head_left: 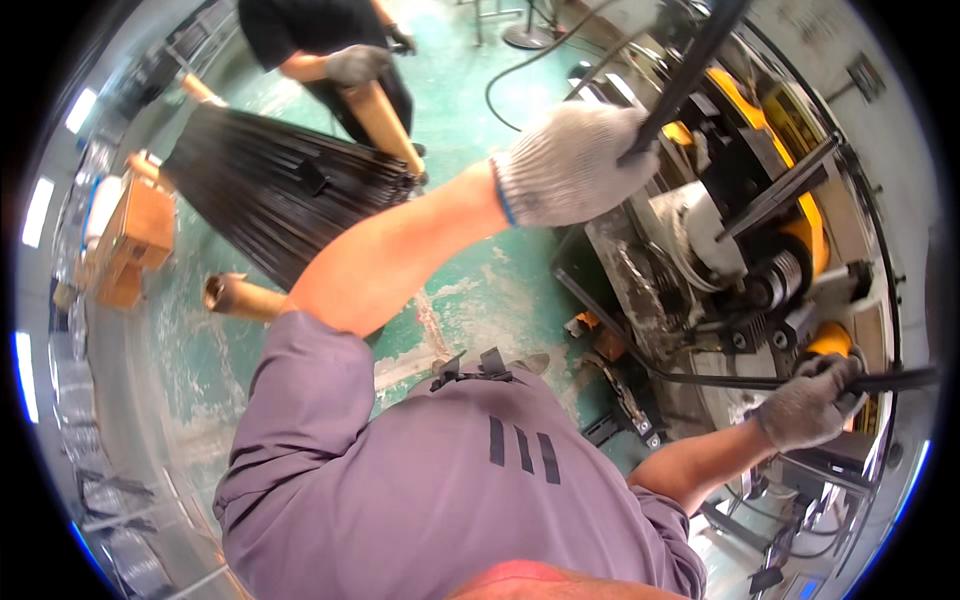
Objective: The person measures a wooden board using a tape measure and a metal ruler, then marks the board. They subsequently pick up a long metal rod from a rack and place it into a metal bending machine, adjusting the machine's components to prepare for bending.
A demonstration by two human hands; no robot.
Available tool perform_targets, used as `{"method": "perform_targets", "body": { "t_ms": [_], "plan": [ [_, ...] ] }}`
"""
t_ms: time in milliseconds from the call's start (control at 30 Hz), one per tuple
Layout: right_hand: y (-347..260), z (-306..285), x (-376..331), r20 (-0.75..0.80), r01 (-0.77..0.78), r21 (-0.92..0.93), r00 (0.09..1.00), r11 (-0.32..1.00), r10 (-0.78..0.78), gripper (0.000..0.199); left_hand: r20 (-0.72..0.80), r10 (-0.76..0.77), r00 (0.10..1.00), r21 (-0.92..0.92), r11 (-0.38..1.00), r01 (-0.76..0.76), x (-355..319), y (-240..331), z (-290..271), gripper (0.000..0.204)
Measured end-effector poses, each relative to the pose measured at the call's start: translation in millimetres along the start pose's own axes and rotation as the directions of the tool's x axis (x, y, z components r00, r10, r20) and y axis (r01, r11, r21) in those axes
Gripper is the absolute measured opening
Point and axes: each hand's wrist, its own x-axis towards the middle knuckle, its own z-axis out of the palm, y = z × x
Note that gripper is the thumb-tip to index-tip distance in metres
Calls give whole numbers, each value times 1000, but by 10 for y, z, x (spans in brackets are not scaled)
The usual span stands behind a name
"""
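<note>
My left hand [578, 165], in a light grey knit glove, is closed around a long black bar [695, 70] that slants up past the frame's top edge. It is held over the near side of a machine [700, 235] with a round metal block and yellow parts. Lower right, my right hand [808, 404], in a darker grey glove, is closed on another stretch of black bar [900, 380] running sideways along the machine's front. Whether both hands hold one bent bar or two separate bars, I cannot tell.
At the far left, a large bundle of long black bars [270, 180] rests between tan posts [240, 297]. A co-worker [320, 50] in black, wearing gloves, stands behind it. Cardboard boxes [135, 240] sit further left. A cable [495, 85] loops over the green floor [465, 290].
</note>
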Motion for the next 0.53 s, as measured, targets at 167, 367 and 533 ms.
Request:
{"method": "perform_targets", "body": {
  "t_ms": [167, 367, 533],
  "plan": [
    [-269, 654, -1070, 266, -149, 250, 961, 957, 80, 20, -41, -352, 935, 73, 932, 354, -1158, -519, -790, 18],
    [-796, 1106, -2252, 532, -340, 359, 840, 869, 108, 16, -225, -563, 796, 31, 812, 583, -2081, -1089, -1603, 18],
    [-1028, 1405, -2721, 774, -536, 440, 633, 720, -2, 14, -377, -681, 628, -21, 684, 729, -2472, -1651, -2146, 21]
  ]
}}
